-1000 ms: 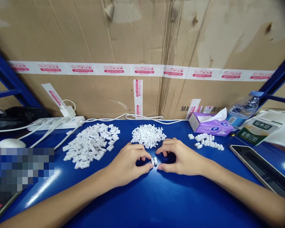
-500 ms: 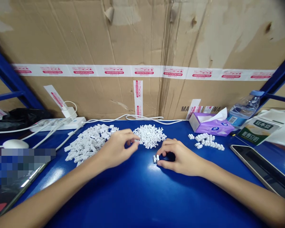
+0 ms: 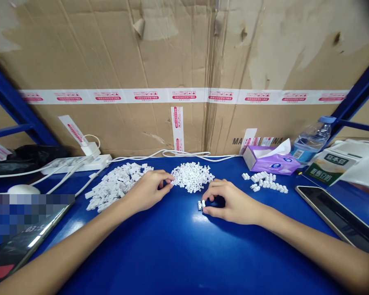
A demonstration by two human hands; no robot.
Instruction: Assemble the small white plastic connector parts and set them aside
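My right hand (image 3: 227, 200) is closed in a pinch on a small white plastic connector (image 3: 201, 205), held at the blue tabletop, its darker slotted end facing left. My left hand (image 3: 150, 189) has thumb and fingertips drawn together at the left edge of a heap of tiny white plastic pieces (image 3: 193, 176). Whatever lies between those fingertips is too small to make out. Behind and left of that hand spreads a larger heap of white plastic housings (image 3: 113, 186), partly covered by the hand and forearm.
At the right are a small group of white connectors (image 3: 266, 181), a purple tissue pack (image 3: 269, 160), a water bottle (image 3: 313, 137), a carton (image 3: 329, 166) and a phone (image 3: 338, 217). A power strip (image 3: 92, 163) with cables and another device (image 3: 27, 241) lie left. Cardboard (image 3: 135, 127) stands behind.
My left hand has drawn slightly left, and its thumb and fingertips are closer together. My right hand keeps its pinch on the connector. The whole view has shifted a little.
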